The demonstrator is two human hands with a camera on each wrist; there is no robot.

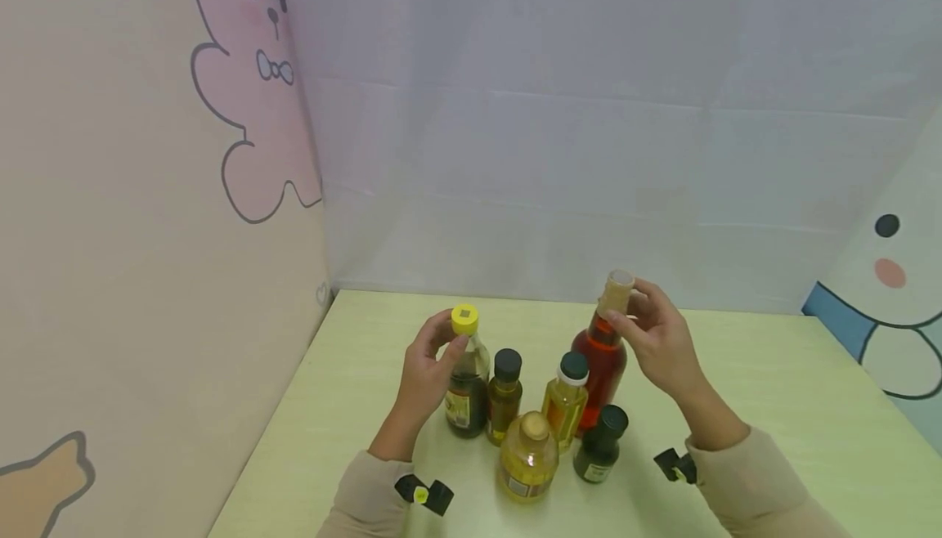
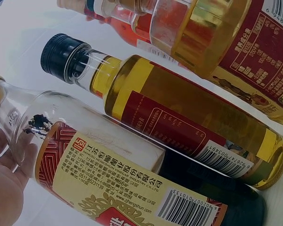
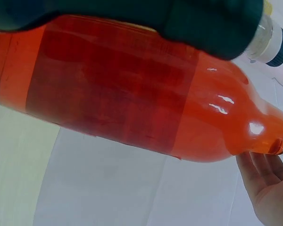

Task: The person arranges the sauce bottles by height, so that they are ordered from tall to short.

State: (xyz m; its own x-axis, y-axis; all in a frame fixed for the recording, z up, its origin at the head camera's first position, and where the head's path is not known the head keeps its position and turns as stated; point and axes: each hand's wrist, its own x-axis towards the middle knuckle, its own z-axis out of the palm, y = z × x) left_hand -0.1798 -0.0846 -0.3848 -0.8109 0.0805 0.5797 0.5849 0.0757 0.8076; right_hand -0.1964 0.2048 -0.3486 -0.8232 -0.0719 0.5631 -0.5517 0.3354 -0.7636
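Note:
My left hand (image 1: 427,370) grips the neck of a yellow-capped vinegar bottle (image 1: 464,395), which holds dark liquid. Its cream label (image 2: 127,183) faces the left wrist camera. On the right, my right hand (image 1: 662,346) holds the pale-wrapped neck of a tall bottle of red liquid (image 1: 599,366), thumb in front and fingers behind. That bottle's red body (image 3: 113,89) fills much of the right wrist view. Beside the vinegar bottle is a black-capped oil-coloured bottle (image 1: 504,407). A green-capped bottle of yellow liquid (image 1: 565,407) stands next to the red one.
Nearer the front, a round gold-capped bottle (image 1: 528,468) and a small dark green bottle (image 1: 598,452) stand on the pale yellow table (image 1: 758,374). A white curtain (image 1: 559,154) hangs behind the table. A cartoon-printed wall covering (image 1: 147,276) runs along the left.

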